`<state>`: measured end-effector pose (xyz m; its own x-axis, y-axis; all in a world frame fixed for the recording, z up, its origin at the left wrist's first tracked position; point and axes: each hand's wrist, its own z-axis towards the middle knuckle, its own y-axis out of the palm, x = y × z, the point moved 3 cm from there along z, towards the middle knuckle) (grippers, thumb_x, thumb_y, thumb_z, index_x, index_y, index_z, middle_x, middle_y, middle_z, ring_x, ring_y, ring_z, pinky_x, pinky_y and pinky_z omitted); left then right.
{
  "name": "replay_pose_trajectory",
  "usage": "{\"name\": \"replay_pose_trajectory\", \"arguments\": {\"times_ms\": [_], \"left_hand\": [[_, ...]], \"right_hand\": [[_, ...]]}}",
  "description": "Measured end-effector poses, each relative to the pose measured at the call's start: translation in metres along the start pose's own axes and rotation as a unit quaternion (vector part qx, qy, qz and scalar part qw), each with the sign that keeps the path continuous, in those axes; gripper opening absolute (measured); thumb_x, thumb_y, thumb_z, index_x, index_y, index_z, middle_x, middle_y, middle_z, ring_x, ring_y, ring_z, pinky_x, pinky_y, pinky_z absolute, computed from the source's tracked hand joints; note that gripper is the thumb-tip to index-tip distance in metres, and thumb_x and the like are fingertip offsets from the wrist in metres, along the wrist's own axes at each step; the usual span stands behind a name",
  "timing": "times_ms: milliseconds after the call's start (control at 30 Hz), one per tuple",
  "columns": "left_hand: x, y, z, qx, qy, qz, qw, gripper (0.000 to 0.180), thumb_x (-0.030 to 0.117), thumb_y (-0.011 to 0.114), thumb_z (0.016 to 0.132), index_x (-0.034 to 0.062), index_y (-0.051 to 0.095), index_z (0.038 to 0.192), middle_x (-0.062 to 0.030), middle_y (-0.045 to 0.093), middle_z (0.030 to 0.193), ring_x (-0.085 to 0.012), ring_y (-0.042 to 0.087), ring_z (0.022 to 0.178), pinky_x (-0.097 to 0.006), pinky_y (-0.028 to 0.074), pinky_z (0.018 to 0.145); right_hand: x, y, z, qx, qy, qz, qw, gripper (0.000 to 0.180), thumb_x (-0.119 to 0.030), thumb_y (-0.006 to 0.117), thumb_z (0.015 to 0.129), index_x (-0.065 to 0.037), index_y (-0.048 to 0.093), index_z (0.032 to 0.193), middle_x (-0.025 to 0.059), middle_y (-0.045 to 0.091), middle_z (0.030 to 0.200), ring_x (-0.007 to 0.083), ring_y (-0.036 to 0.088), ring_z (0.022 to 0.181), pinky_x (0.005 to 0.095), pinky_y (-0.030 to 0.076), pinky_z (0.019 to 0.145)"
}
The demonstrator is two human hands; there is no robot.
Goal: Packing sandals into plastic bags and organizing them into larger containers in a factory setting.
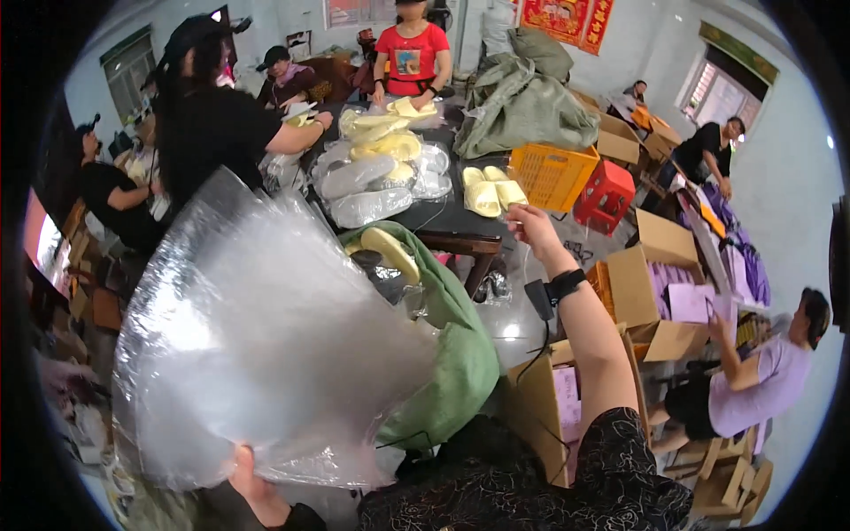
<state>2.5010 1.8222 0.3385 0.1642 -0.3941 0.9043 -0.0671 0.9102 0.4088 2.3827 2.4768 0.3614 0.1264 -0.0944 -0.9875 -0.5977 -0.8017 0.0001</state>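
My left hand (255, 485) grips a large sheaf of clear plastic bags (266, 327) by its lower edge, the thumb on top. The bags fan upward and cover much of the left side. My right hand (536, 234) reaches to the near right corner of the dark table (456, 219), its fingers bent together beside the yellow slippers (492, 191). What those fingers hold, if anything, is too small to tell. A green sack (465, 354) stands open below the table edge, with a yellow slipper (391, 252) at its mouth.
Bagged grey slippers (372, 205) and yellow slippers (390, 146) are piled on the table. Behind the right hand stand an orange crate (553, 175) and red stool (605, 196). Open cartons (668, 243) line the right. Several people work around, one across the table (413, 53).
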Motion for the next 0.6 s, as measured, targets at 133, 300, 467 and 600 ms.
{"name": "replay_pose_trajectory", "arguments": {"times_ms": [133,300,467,600], "left_hand": [[-0.013,-0.006,-0.004,0.020,-0.057,-0.006,0.998,0.050,0.024,0.057,0.090,-0.0099,0.048,0.125,-0.0182,0.058,0.116,-0.0288,0.059,0.103,-0.040,0.048,0.090],[-0.014,0.046,-0.020,0.134,-0.029,-0.020,0.990,0.052,0.026,0.062,0.086,-0.0086,0.050,0.123,-0.0174,0.058,0.117,-0.0280,0.057,0.106,-0.040,0.047,0.089],[-0.043,0.116,-0.017,0.205,-0.021,0.048,0.977,0.054,0.034,0.056,0.091,0.0014,0.047,0.133,-0.0128,0.057,0.121,-0.0245,0.056,0.109,-0.040,0.047,0.091],[-0.056,0.181,-0.034,0.323,-0.091,0.037,0.941,0.052,0.020,0.056,0.093,0.0065,0.041,0.141,-0.0119,0.059,0.116,-0.0249,0.057,0.100,-0.039,0.048,0.087]], "right_hand": [[-0.012,0.029,0.034,-0.066,-0.009,-0.008,0.998,0.023,-0.018,0.060,0.090,-0.004,0.061,0.109,0.0002,0.064,0.084,0.0059,0.055,0.062,0.0203,0.042,0.050],[-0.011,0.062,0.119,-0.089,-0.012,-0.001,0.996,0.015,-0.018,0.061,0.089,-0.005,0.063,0.095,-0.0007,0.061,0.077,0.0071,0.054,0.059,0.0216,0.040,0.049],[0.056,0.051,0.256,-0.081,-0.001,-0.011,0.997,0.015,-0.020,0.066,0.085,-0.006,0.064,0.080,0.0004,0.057,0.066,0.0103,0.050,0.050,0.0260,0.037,0.040],[0.081,0.050,0.303,-0.080,0.027,-0.019,0.996,0.020,-0.022,0.066,0.086,-0.005,0.064,0.097,0.0003,0.059,0.073,0.0102,0.052,0.057,0.0245,0.043,0.048]]}}
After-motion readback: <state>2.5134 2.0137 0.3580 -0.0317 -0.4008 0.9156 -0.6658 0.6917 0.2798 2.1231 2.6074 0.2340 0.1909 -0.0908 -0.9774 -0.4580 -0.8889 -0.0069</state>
